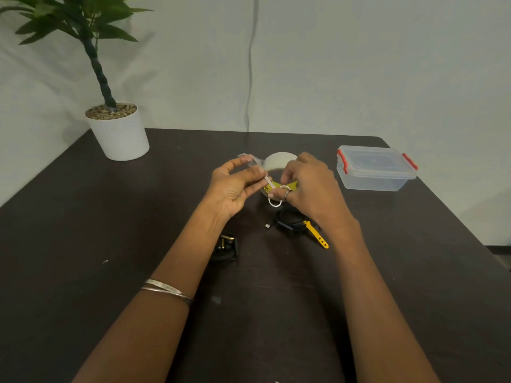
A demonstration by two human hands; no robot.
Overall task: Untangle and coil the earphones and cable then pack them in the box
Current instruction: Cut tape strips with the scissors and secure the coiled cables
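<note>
Earphones (225, 248), coiled into a small black bundle with gold-tipped buds showing, lie on the dark surface (83, 244) just beside your left forearm, partly hidden by it. Your black cable (290, 221) sits coiled near them under your right wrist, a yellow perforated strap (316, 234) sticking out of it and a small pale plug end (267, 225) lying just to its left. Neither bundle is touched by your fingers: both hands are raised beyond them, over a roll of clear tape (279, 164) with a yellow core. Your left hand (235, 186) pinches a pulled strip of tape (253, 161) between thumb and fingertips. Your right hand (307, 183), fingers curled and wearing a ring, grips the roll; whether the small metal ring (274, 202) beneath it is held or hanging, I cannot tell. A clear box (374, 172) with red latches, lid on, stands well apart at your right. A potted plant (119, 128) occupies the far left corner.
</note>
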